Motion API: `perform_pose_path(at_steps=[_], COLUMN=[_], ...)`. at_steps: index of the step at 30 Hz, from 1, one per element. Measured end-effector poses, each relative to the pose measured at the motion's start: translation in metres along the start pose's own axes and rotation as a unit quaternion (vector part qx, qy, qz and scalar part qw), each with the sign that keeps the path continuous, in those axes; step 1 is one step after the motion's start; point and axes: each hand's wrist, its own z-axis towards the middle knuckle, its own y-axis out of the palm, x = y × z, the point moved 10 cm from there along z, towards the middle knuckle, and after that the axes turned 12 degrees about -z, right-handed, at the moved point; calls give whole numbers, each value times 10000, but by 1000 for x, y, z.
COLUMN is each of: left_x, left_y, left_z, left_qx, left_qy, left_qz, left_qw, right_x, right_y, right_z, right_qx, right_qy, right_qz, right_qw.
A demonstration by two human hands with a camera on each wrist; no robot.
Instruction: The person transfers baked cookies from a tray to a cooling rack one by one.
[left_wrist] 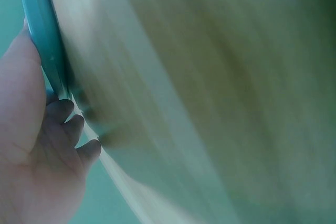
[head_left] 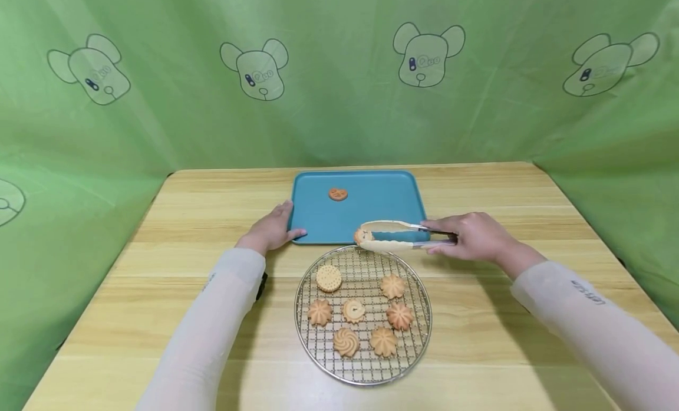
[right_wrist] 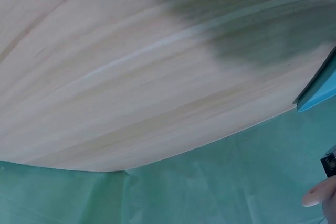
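Note:
My right hand [head_left: 480, 237] grips metal-handled tongs [head_left: 419, 244] with cream-coloured tips. Between those tips a small round cookie [head_left: 363, 236] is pinched, over the front edge of the blue tray [head_left: 379, 193]. At the tray's left side rests my left hand [head_left: 270, 227], its fingers along the outer edge and its thumb over the front left corner. The left wrist view shows the thumb [left_wrist: 26, 72] against the rim. One brown cookie [head_left: 338, 194] lies on the tray. Only a thumb tip [right_wrist: 317, 192] and a bit of the tongs show in the right wrist view.
A round wire rack [head_left: 339, 372] stands in front of the tray, bearing several cookies, among them a dotted round one [head_left: 329, 278] and a swirled one [head_left: 346, 342]. All sit on a wooden table [head_left: 212, 193], with a green curtain [head_left: 339, 128] behind and at both sides.

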Motion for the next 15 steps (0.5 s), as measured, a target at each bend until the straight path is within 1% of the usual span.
perform_pose_path(at_steps=[4, 10, 15], left_x=[1, 1, 0], left_y=[-1, -1, 0], left_z=[-1, 0, 0], left_qx=[-1, -10, -8], left_qy=[1, -4, -6], left_qz=[-42, -31, -19], left_qw=[10000, 10000, 10000], right_x=[-6, -18, -26], right_y=[-5, -15, -16], right_z=[0, 0, 1], right_qx=[56, 376, 270], right_qy=[-286, -916, -1187], right_qz=[-40, -123, -156], right_qw=[9996, 9950, 9924])
